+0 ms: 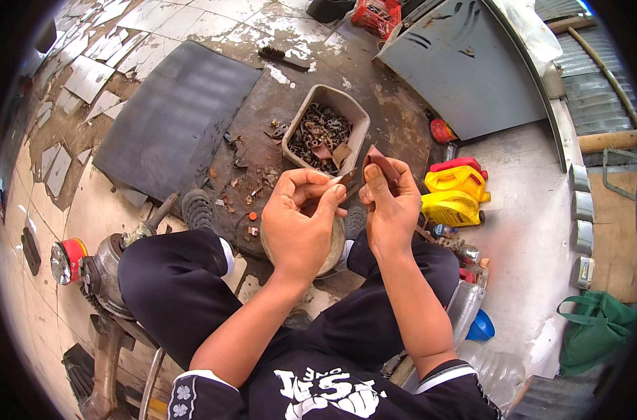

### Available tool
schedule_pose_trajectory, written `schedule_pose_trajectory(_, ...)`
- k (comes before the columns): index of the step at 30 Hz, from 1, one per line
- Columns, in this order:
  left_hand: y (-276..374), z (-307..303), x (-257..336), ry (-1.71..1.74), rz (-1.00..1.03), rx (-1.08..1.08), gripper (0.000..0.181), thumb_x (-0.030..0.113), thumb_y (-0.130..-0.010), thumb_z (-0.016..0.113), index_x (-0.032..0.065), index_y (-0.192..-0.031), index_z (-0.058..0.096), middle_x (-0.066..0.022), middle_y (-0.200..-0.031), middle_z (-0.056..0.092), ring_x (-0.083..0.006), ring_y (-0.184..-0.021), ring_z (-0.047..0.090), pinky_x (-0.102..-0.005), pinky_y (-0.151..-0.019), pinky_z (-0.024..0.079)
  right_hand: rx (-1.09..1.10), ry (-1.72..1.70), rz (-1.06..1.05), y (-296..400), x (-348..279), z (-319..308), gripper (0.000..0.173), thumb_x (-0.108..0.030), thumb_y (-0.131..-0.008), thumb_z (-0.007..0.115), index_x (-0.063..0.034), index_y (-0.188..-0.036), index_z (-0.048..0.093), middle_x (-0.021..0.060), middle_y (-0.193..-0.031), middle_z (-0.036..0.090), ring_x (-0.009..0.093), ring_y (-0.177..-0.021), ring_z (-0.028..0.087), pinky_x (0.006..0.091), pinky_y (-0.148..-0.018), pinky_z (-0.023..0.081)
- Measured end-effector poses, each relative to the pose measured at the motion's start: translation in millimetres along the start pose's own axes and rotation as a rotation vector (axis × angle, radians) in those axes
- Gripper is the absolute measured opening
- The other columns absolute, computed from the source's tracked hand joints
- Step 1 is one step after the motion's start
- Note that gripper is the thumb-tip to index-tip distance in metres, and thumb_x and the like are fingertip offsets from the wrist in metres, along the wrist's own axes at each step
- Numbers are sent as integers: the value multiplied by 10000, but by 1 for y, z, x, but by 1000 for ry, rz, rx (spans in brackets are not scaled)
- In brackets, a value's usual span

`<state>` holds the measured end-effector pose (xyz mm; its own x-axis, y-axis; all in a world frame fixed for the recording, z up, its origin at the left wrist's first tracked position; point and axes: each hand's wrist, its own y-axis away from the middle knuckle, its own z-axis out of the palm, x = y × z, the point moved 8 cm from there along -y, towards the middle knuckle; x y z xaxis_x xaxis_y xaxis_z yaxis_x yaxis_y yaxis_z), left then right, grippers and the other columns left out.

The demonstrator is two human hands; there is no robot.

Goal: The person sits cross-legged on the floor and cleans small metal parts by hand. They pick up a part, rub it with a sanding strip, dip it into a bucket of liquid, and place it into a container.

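My left hand [302, 220] pinches a small, thin part between thumb and fingers; it is mostly covered, so I cannot tell its kind. In my right hand [389, 205] is a folded piece of reddish-brown sandpaper [382, 164], gripped under the thumb. Both hands are raised over my lap, close together but apart. Just beyond them stands a grey plastic bin [361, 118] of small metal parts [321, 128], with scraps of brown sheet lying on top. A round, pale container [335, 252] is partly hidden beneath my left hand.
A black ribbed mat [176, 115] lies at the upper left, with a wire brush [284, 58] beyond it. Yellow jugs [451, 207] and a grey metal cabinet panel [470, 73] stand at the right. Machine parts [108, 273] are beside my left leg. Broken tiles [89, 77] litter the floor.
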<state>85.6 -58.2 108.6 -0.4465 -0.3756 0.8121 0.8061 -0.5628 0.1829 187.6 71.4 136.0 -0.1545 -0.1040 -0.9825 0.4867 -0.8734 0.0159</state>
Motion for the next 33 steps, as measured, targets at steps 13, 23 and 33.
schedule_pose_trajectory(13, 2, -1, -8, -38, 58, 8, 196, -79, -929, 705, 7, -918, 529, -202, -1003, 738, -141, -816, 718, -277, -718, 633, 14, 362, 30, 1, 14, 2, 199, -152, -930, 809, 0, -1004, 704, -22, -861, 677, 36, -765, 591, 206, -674, 486)
schedule_pose_trajectory(23, -3, -8, -11, 10, 55, -9, 251, -93, -930, 685, 23, -856, 475, -206, -1007, 724, -145, -894, 713, -282, -751, 635, -4, 262, 141, 13, 28, 9, 180, -154, -923, 817, -15, -983, 720, -66, -791, 588, 19, -702, 510, 197, -589, 405)
schedule_pose_trajectory(33, -3, -2, -14, 46, 61, -80, 294, -108, -925, 682, 45, -834, 448, -230, -1011, 729, -157, -869, 724, -296, -747, 647, 10, 287, 124, 3, 16, 3, 178, -129, -915, 820, -7, -1004, 726, -37, -850, 600, 28, -740, 512, 203, -637, 466)
